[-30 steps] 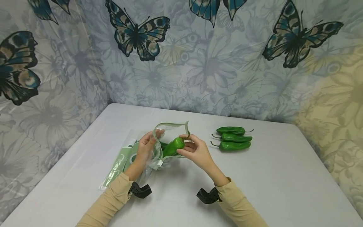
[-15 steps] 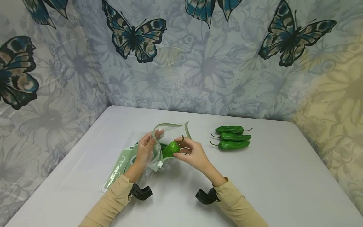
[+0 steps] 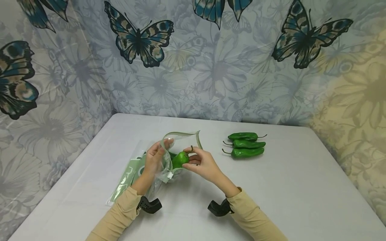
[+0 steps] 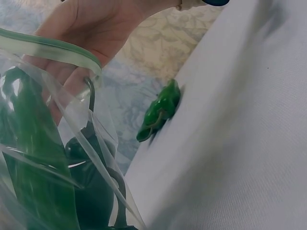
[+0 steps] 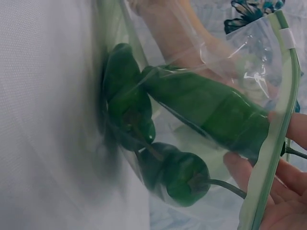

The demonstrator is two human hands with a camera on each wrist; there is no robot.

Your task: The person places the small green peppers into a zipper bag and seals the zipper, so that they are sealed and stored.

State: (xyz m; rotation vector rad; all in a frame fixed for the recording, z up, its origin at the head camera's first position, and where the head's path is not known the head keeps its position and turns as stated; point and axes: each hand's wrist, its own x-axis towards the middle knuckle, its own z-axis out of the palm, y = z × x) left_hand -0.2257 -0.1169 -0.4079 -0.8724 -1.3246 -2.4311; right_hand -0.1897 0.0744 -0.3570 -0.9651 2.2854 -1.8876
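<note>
My left hand (image 3: pixel 153 160) grips the left side of a clear zip bag (image 3: pixel 166 175), whose green-edged mouth stands wide. With thumb and fingers my right hand (image 3: pixel 204 164) holds a green pepper (image 3: pixel 180 160) near its stem end, the stem pointing up. Most of that pepper (image 5: pixel 211 110) is within the bag in the right wrist view, tip inward, while the fingers reach in at the mouth. Lower in the bag lie other green peppers, one by the table side (image 5: pixel 127 100) and another with its stem toward the mouth (image 5: pixel 187 179).
Three green peppers (image 3: pixel 248 153) lie in a row on the white table (image 3: pixel 286 187), right of my right hand. Flat green-printed bags (image 3: pixel 126 179) lie beneath my left forearm. Butterfly-patterned fabric (image 3: pixel 217 83) rises behind the table and along its left side.
My right hand has moved slightly left and down, taking the pepper deeper into the bag. Its grip has shifted toward the stem end. The left hand keeps its hold on the bag.
</note>
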